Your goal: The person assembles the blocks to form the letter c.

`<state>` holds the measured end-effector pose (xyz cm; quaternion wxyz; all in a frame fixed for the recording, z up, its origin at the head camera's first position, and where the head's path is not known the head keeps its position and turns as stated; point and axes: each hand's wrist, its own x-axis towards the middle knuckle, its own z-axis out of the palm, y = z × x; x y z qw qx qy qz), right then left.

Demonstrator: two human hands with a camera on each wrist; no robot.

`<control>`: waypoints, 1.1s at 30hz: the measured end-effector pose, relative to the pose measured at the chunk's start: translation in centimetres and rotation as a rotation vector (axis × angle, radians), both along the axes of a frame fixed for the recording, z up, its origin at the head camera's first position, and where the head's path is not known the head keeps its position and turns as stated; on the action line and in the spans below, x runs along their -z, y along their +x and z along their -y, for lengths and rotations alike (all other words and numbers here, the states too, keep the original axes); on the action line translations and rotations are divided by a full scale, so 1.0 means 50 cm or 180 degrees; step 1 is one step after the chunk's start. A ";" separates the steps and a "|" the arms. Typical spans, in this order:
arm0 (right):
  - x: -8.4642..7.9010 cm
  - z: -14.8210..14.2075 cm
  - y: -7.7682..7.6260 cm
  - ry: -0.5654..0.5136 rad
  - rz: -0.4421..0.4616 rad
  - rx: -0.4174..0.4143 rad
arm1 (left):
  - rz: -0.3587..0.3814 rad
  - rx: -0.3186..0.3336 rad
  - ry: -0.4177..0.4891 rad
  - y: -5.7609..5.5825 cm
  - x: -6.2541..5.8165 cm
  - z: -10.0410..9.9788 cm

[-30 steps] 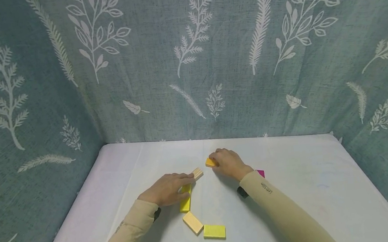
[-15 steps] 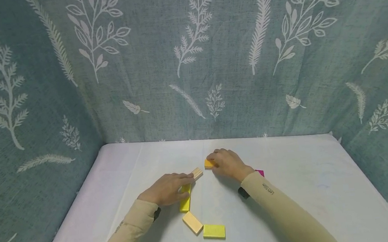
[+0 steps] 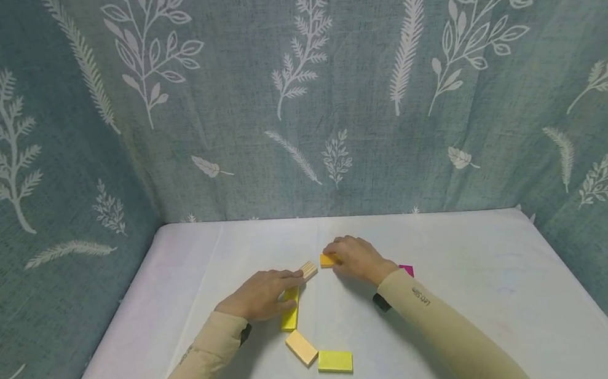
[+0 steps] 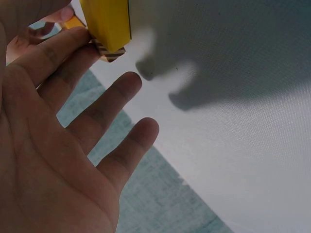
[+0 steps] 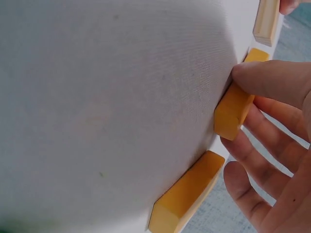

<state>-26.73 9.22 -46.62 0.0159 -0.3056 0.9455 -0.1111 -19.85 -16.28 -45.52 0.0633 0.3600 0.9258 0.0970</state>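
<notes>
My left hand point(image 3: 262, 294) lies with fairly straight fingers over a yellow block point(image 3: 289, 317), its fingertips right at a striped wooden block point(image 3: 309, 271). In the left wrist view, index and middle fingers touch that striped block beside the yellow one, and the ring and little fingers stretch out free. To the right, my right hand point(image 3: 360, 259) pinches an orange block point(image 5: 235, 109) between thumb and fingers. One end of this block points towards the striped block, with a small gap between. A second orange block point(image 5: 187, 194) stands below that hand in the right wrist view.
Nearer to me, a plain wooden block point(image 3: 301, 348) lies angled, its corner at a lime-yellow block point(image 3: 335, 361). A magenta block point(image 3: 407, 270) shows partly behind the right wrist. The white table point(image 3: 460, 296) meets a leaf-patterned curtain point(image 3: 258, 176) at the back.
My right hand has shifted the orange block slightly left and towards me, closer to the striped block. The left hand has stayed in place.
</notes>
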 end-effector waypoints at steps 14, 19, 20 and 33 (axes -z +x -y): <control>0.000 0.006 0.010 -0.0088 0.0098 -0.0004 | -0.0027 0.0054 -0.0013 -0.001 -0.001 0.000; 0.001 0.009 0.015 -0.0054 0.0019 -0.0094 | -0.0048 0.0077 -0.0006 -0.001 -0.002 0.000; 0.002 0.009 0.016 -0.0048 -0.0005 -0.0110 | -0.0053 0.0079 -0.0007 -0.001 -0.002 0.000; 0.008 0.007 0.018 -0.0058 -0.0129 -0.0141 | -0.0074 0.0076 -0.0023 0.000 -0.002 0.000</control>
